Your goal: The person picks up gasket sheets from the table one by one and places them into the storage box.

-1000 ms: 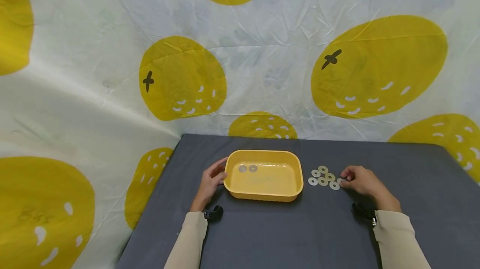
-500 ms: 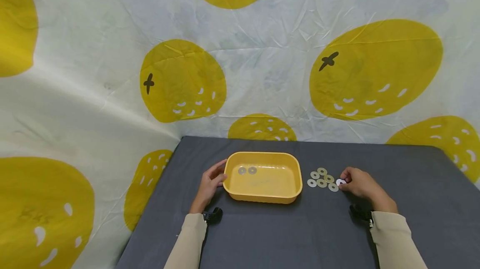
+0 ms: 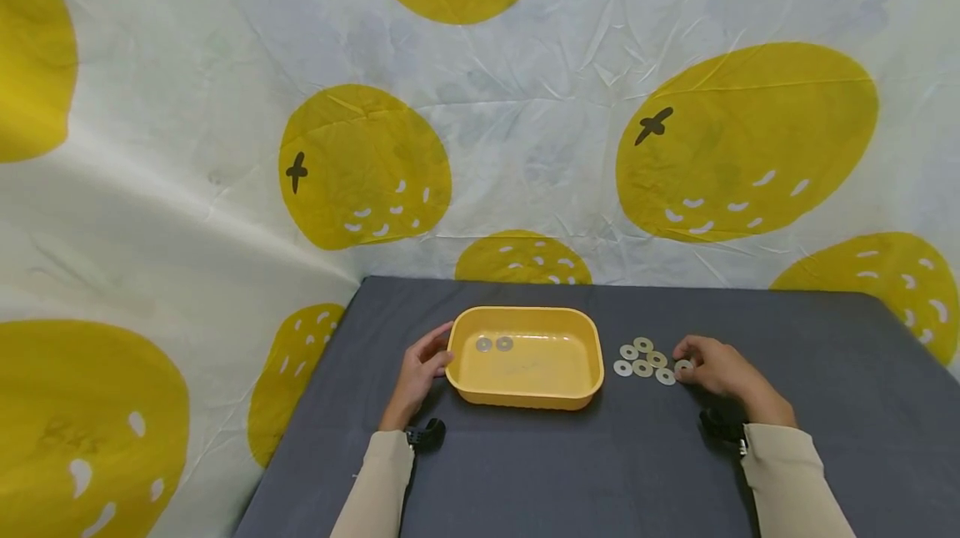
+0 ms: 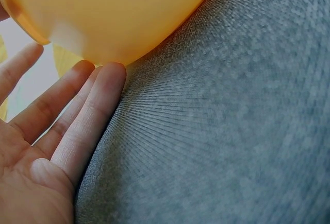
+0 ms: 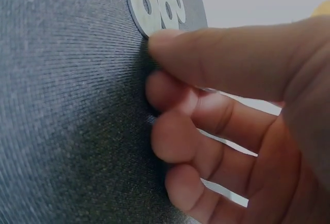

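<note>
A yellow rectangular tray (image 3: 525,394) stands on the dark cloth, with two metal washers (image 3: 504,344) lying on its floor. My left hand (image 3: 417,373) rests against the tray's left end. In the left wrist view its fingers (image 4: 93,116) are fairly straight, their tips at the outer wall; the thumb is not visible there. To the right of the tray, my right hand (image 3: 716,364) pinches a washer (image 3: 684,366) between thumb and forefinger, low over the cloth. Several more flat washers (image 3: 642,368) lie in a close cluster between that hand and the tray.
A dark grey cloth (image 3: 555,471) covers the table. Behind it and on the left hangs a pale sheet (image 3: 525,146) printed with yellow fruit. Black straps with small devices (image 3: 426,435) sit at both wrists.
The washer at my right fingertips has gone from partly covered to showing between thumb and forefinger. My left hand keeps its place at the tray. The whole view has shifted slightly.
</note>
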The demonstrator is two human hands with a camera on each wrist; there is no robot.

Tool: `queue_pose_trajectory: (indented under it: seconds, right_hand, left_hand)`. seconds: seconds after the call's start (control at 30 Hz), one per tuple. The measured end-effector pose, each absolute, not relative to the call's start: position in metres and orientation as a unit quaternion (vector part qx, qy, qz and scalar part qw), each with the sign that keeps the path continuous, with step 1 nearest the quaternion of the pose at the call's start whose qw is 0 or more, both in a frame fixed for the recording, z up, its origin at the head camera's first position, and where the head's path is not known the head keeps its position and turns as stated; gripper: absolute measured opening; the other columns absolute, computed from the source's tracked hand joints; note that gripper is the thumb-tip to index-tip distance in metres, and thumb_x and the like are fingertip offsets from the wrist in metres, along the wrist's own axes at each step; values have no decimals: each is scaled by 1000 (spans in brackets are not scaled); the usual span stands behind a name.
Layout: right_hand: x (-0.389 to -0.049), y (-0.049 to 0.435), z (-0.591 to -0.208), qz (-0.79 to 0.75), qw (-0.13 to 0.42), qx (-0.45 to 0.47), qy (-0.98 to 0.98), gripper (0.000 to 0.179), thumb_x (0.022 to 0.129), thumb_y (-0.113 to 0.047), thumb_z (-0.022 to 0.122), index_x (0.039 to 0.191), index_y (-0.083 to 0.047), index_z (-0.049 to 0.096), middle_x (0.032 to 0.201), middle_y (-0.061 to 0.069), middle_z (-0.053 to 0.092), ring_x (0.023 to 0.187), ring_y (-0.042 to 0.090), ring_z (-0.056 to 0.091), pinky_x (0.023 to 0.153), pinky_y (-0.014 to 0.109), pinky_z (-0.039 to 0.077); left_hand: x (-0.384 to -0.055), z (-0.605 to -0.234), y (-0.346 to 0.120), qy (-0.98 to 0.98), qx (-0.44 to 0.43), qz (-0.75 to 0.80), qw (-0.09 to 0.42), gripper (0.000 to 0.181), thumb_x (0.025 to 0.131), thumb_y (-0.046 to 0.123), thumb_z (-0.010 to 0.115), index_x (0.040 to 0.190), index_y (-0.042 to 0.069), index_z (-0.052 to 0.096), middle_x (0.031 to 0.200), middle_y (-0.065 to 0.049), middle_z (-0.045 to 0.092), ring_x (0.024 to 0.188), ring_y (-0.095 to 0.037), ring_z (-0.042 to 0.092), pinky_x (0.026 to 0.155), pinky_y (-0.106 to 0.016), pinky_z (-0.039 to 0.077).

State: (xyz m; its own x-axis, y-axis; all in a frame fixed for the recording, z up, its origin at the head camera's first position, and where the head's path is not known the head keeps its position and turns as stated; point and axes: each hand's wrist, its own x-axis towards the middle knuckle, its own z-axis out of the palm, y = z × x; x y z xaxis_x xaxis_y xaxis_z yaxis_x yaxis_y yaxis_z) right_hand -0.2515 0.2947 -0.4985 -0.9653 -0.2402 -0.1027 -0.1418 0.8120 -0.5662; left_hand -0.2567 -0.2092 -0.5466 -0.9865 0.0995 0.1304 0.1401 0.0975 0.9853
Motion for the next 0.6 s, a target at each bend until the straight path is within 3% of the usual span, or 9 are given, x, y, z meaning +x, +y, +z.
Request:
queue_pose_trajectory:
  seconds: [0.23,0.43,0.6]
  right_hand:
    - [-250,297,-496,-322,100,-85,938,26,92,-10,72,113,6,67,74,6,58,65,19,57,60,35,45]
    - [-251,300,-497,-314,72,-90,942,30,88,-5,75,114,6,64,78,4,57,69,18,53,62,32,42]
    - [-253,300,-497,-312,52,-89,945,32,85,-6,77,112,7,65,83,5,58,74,18,50,66,32,41]
  left_hand:
    - [-257,-547,-208,-737,-85,-670,18,50,98,12,65,146,19,58,128,-24,65,98,-14,69,78,-28,61]
    - [-256,-545,-206,-737,-79,-671,11,51,98,10,64,147,20,57,129,-25,64,97,-12,69,77,-27,61]
    - [-257,-543,-208,-737,-79,-671,1,53,99,4,61,150,13,53,131,-29,62,96,-10,69,78,-28,61]
